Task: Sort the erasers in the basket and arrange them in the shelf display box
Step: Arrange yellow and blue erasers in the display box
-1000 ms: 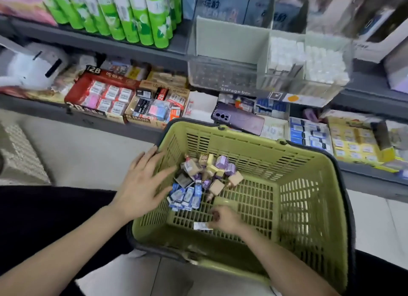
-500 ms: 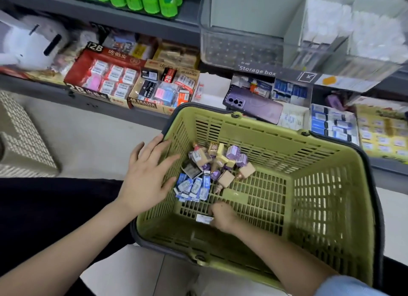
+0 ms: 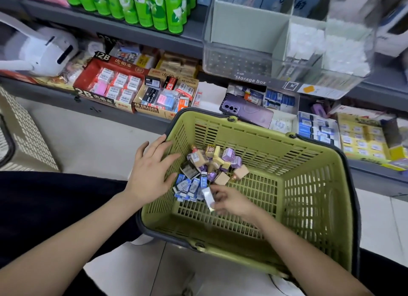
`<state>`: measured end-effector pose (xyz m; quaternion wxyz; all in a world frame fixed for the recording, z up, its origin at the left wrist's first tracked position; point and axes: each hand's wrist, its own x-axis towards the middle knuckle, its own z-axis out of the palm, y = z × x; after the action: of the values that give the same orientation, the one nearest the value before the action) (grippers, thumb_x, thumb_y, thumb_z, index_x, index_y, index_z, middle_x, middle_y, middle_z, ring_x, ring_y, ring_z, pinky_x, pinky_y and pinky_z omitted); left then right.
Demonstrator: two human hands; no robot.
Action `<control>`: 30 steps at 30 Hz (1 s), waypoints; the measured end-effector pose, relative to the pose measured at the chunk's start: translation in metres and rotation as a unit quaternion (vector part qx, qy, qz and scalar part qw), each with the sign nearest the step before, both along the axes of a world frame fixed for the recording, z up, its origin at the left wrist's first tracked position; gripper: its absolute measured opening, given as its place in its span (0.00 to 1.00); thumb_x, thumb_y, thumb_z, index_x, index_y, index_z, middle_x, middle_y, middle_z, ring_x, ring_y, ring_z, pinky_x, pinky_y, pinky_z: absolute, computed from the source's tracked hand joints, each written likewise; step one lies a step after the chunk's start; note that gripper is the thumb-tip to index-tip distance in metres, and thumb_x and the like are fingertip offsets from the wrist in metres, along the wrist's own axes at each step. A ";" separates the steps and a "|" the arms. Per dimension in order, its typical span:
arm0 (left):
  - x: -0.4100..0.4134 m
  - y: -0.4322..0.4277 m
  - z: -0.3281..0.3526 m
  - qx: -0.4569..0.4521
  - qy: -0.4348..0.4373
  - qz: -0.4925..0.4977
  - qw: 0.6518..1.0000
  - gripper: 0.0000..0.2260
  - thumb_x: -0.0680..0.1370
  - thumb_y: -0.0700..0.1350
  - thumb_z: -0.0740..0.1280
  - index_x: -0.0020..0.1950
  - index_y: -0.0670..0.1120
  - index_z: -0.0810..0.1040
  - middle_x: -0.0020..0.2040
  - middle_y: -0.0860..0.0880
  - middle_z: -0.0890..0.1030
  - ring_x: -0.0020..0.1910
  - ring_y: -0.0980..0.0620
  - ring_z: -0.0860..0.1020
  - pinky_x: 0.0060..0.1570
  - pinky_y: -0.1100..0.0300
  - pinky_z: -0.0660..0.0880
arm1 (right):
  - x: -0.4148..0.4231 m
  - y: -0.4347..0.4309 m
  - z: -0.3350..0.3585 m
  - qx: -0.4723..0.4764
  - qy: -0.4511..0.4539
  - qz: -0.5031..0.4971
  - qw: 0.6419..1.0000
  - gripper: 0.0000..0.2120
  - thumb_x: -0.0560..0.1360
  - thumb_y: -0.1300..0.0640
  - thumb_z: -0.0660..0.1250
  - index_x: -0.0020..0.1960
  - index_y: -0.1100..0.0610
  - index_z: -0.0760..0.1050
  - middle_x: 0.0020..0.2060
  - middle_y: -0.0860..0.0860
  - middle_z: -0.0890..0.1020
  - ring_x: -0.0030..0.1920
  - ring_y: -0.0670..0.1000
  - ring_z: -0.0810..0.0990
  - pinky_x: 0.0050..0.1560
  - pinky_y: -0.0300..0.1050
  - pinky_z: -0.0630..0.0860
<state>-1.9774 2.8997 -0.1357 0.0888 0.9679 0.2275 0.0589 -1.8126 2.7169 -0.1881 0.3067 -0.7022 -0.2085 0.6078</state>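
Observation:
A green plastic basket (image 3: 309, 198) sits in front of me with a pile of small erasers at its far left: blue-and-white ones (image 3: 187, 186), purple ones (image 3: 228, 155) and tan ones (image 3: 221, 178). My right hand (image 3: 229, 199) is inside the basket, pinching a white-wrapped eraser (image 3: 208, 197) just beside the blue group. My left hand (image 3: 151, 174) rests flat with spread fingers over the basket's left wall, next to the pile. Blue eraser display boxes (image 3: 315, 128) stand on the shelf behind the basket.
The low shelf holds a red 2B eraser box (image 3: 110, 83), a 4B eraser box (image 3: 165, 97), a purple phone (image 3: 247, 112) and a yellow eraser box (image 3: 362, 139). A clear storage box (image 3: 287, 52) hangs above. A beige basket (image 3: 24, 136) stands at the left.
My right hand lifted the white-wrapped eraser from the basket floor and carried it up toward the blue group. The left hand stayed at the basket's left wall.

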 end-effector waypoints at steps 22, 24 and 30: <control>0.127 -0.064 0.206 -0.601 -0.163 -0.085 0.778 0.08 0.75 0.41 0.70 0.54 0.47 0.81 0.49 0.50 0.84 0.46 0.55 0.80 0.46 0.66 0.75 | 0.074 -0.040 0.296 0.318 -0.244 -0.166 0.901 0.14 0.68 0.65 0.73 0.50 0.52 0.79 0.42 0.54 0.83 0.39 0.47 0.81 0.42 0.38 0.78; 0.143 -0.046 0.210 -0.381 -0.183 -0.093 0.901 0.10 0.77 0.45 0.67 0.57 0.53 0.79 0.53 0.56 0.81 0.52 0.58 0.77 0.51 0.66 0.70 | 0.096 -0.037 0.309 0.280 -0.375 -0.193 0.863 0.13 0.67 0.63 0.75 0.48 0.51 0.79 0.38 0.51 0.80 0.36 0.46 0.78 0.40 0.36 0.76; 0.188 -0.008 0.202 -0.050 -0.154 -0.117 0.980 0.19 0.78 0.50 0.63 0.70 0.54 0.70 0.67 0.54 0.69 0.68 0.50 0.64 0.66 0.53 0.59 | 0.144 0.004 0.313 0.184 -0.608 -0.079 0.768 0.18 0.69 0.55 0.75 0.57 0.56 0.79 0.39 0.42 0.74 0.39 0.43 0.72 0.41 0.31 0.65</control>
<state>-1.7895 2.8921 0.0658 0.1771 0.9615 0.0990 0.1851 -1.6688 2.7204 0.1249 0.2861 -0.8690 -0.4032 -0.0227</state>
